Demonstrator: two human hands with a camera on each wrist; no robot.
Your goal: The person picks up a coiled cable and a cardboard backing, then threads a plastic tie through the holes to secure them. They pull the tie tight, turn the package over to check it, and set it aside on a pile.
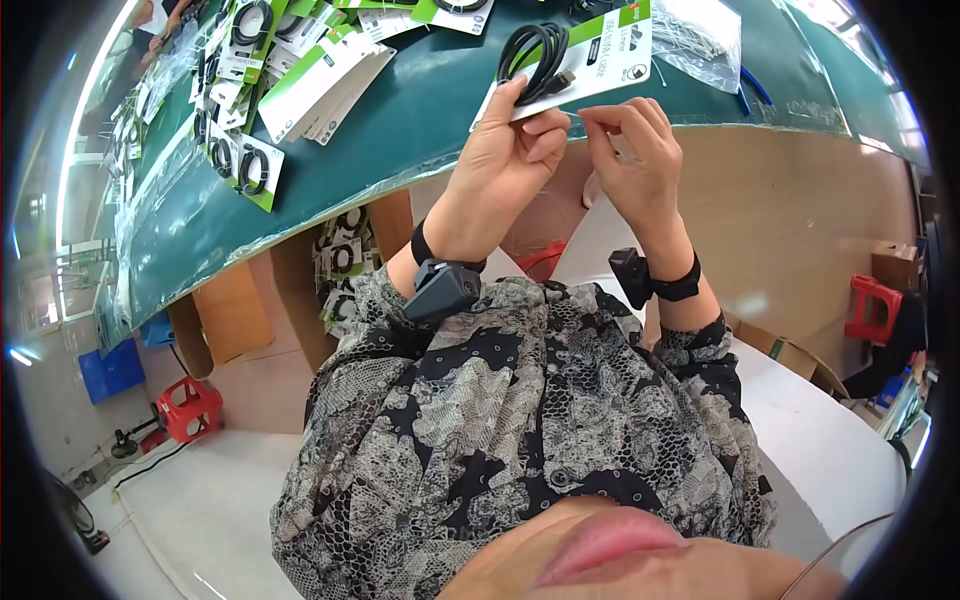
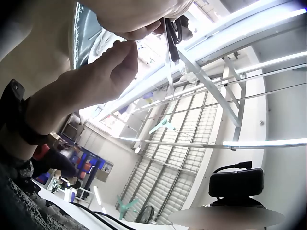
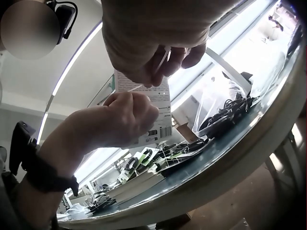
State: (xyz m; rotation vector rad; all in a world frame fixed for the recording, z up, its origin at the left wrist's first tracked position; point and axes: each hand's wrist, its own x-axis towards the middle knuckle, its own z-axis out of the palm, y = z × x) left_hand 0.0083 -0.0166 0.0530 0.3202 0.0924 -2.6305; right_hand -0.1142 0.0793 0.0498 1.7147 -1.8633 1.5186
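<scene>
My left hand (image 1: 505,165) grips the lower edge of a white and green packaging card (image 1: 622,60), its thumb against a coiled black USB cable (image 1: 530,60) on the card's front. The cable's plug (image 1: 562,82) points toward my right hand (image 1: 637,160). Thumb and forefinger of that right hand are pinched together close to the card. From the right wrist view, a thin white strip like a cable tie (image 3: 164,56) shows between its fingers. The printed back of the card (image 3: 160,98) faces that camera, behind both hands. The left wrist view has the cable end (image 2: 173,50) hanging beside the card's edge.
On the green table (image 1: 400,130), several carded cables (image 1: 245,50) and a fan of cards (image 1: 325,80) lie at the left. A plastic bag of white strips (image 1: 695,35) and a blue-handled tool (image 1: 752,90) lie at the right. Below the table edge stands a box of carded cables (image 1: 345,250).
</scene>
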